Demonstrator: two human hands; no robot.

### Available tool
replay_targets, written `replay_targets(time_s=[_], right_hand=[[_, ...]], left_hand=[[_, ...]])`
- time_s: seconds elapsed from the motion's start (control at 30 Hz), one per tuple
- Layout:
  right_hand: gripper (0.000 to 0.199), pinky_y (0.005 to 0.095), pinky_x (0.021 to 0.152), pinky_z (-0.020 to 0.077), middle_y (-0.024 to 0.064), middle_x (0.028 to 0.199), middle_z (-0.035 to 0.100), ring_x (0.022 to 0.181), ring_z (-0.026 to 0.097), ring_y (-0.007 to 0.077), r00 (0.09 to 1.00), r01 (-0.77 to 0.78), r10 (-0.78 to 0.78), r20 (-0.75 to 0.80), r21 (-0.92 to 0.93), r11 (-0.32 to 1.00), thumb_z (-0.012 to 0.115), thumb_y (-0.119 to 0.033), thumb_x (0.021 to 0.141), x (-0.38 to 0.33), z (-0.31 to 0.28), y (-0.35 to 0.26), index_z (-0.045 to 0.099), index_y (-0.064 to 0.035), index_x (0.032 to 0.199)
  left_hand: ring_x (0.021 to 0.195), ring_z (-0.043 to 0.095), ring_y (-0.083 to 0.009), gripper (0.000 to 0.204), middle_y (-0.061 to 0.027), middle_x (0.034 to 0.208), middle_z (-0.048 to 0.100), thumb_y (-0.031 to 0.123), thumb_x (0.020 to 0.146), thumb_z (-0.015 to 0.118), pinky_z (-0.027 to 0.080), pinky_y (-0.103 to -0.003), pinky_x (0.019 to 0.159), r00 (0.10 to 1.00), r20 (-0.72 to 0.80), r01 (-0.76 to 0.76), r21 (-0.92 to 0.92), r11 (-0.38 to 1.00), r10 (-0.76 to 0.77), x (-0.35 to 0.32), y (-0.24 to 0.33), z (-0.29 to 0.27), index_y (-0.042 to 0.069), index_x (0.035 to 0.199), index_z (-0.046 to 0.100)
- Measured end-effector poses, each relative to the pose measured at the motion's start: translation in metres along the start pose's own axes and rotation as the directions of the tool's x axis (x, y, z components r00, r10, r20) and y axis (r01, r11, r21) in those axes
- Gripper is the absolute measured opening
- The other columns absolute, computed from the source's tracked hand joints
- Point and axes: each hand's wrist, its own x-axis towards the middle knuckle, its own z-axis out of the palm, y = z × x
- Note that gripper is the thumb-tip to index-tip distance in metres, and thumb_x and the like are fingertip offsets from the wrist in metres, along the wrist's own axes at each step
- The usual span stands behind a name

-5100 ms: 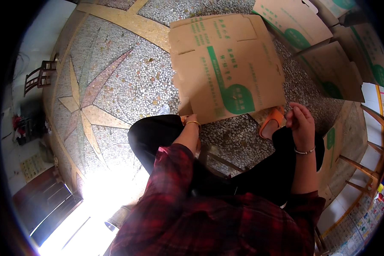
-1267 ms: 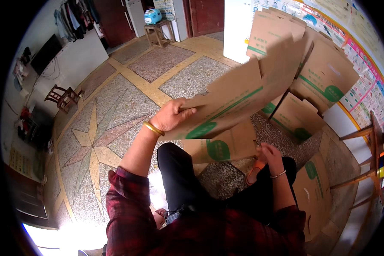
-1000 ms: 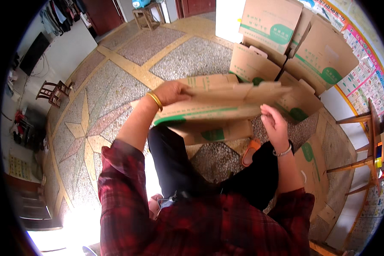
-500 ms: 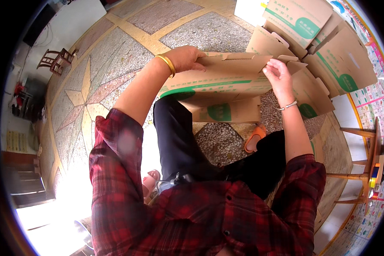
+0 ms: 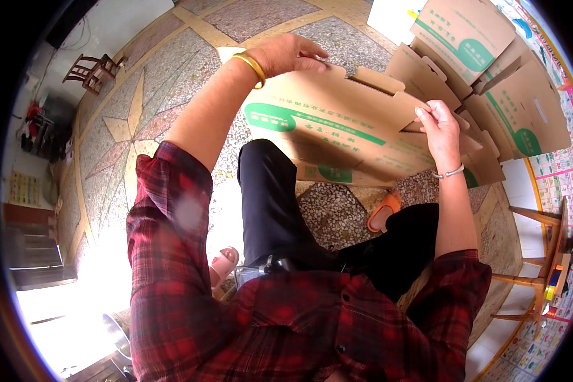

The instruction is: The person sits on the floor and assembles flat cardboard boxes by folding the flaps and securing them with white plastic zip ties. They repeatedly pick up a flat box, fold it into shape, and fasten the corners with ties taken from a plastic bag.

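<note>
Across the upper middle of the frame, the left hand (image 5: pixel 286 56) and right hand (image 5: pixel 440 127) grip opposite ends of a flattened cardboard box (image 5: pixel 337 121), well apart.

There is one view only, from the head, looking steeply down and close over the person's lap, the cardboard box (image 5: pixel 337 127) and the floor (image 5: pixel 140 121) (a fisheye, bending edges).
</note>
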Motion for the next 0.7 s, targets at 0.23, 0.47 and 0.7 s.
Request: replay_targets(time_s=[0.23,0.47,0.7], right_hand=[[0.010,0.0181,0.057,0.0362,-0.0043,0.068,0.045,0.062,0.041,0.0031,0.998,0.058,-0.057,0.022,-0.056,0.997,0.060,-0.006,0.081,0.005,-0.024,0.058,0.050,-0.0027,0.081],[0.006,0.0183,0.061,0.0404,-0.0048,0.074,0.048,0.068,0.044,0.0020,0.995,-0.037,0.028,0.091,0.106,0.994,0.056,-0.004,0.084,-0.001,-0.025,0.047,0.050,-0.0043,0.087],[0.009,0.0217,0.067,0.0463,-0.0009,0.080,0.054,0.074,0.052,0.0050,0.989,-0.059,0.039,0.145,0.137,0.989,0.055,-0.006,0.085,-0.002,-0.023,0.036,0.050,-0.0023,0.091]], left_hand=[[0.093,0.060,-0.0243,0.029,-0.0104,0.102,0.063,0.031,0.086,0.052,0.046,-0.033,0.085,0.994,-0.105,0.044,0.204,0.978,-0.023,-0.014,-0.044,0.022,0.011,0.104,0.063],[0.105,0.052,-0.0290,0.039,-0.0123,0.116,0.055,0.020,0.080,0.057,0.041,-0.036,0.092,0.945,-0.282,-0.078,0.300,0.951,0.167,-0.013,-0.051,0.032,0.011,0.117,0.053],[0.111,0.046,-0.0312,0.047,-0.0126,0.119,0.050,0.020,0.078,0.060,0.038,-0.038,0.095,0.923,-0.265,-0.165,0.383,0.909,0.279,0.004,-0.035,0.052,0.013,0.123,0.047]])
